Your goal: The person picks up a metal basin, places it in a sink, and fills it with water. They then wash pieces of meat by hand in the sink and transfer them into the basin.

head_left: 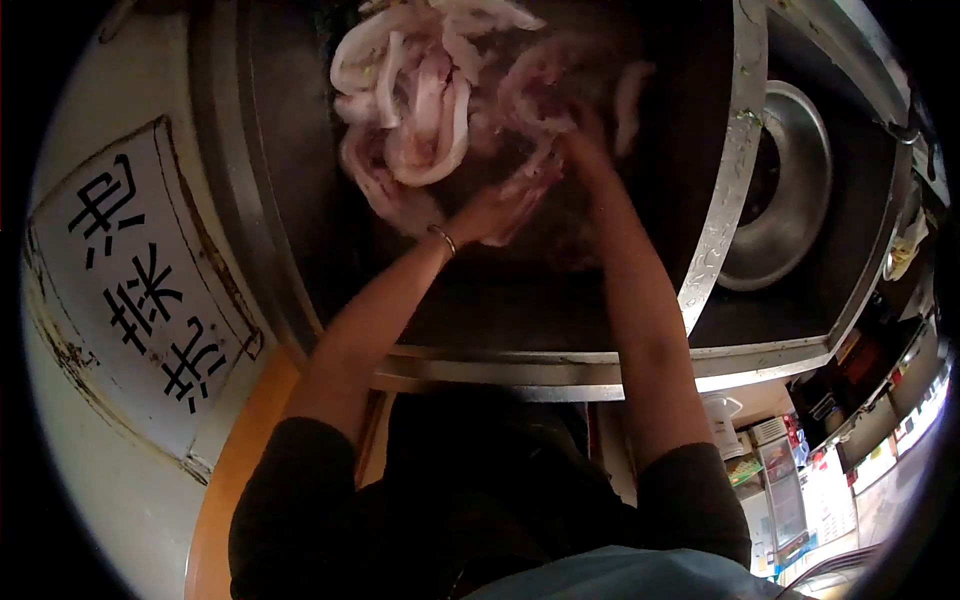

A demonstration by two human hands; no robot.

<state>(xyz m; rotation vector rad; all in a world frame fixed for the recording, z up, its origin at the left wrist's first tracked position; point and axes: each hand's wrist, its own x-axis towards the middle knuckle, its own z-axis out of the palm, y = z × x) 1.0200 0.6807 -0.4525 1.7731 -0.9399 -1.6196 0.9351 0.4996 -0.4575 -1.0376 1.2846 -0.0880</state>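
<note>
Pale strips of raw meat (430, 120) lie heaped in the left and upper part of a deep metal sink (480, 357). My left hand (492, 212), with a bracelet at the wrist, is closed around a piece of meat (535, 175) near the middle of the basin. Beside it, to the upper right, my right hand (583, 140) reaches into murky water against more meat (540, 95); its fingers are hidden. Another strip (630, 105) floats to the right of that hand.
A wet metal divider (722, 220) separates this basin from a second one, where a round metal bowl (800, 235) sits. A paper sign (140, 290) is on the wall at left. Shelves and papers (790, 490) show at lower right.
</note>
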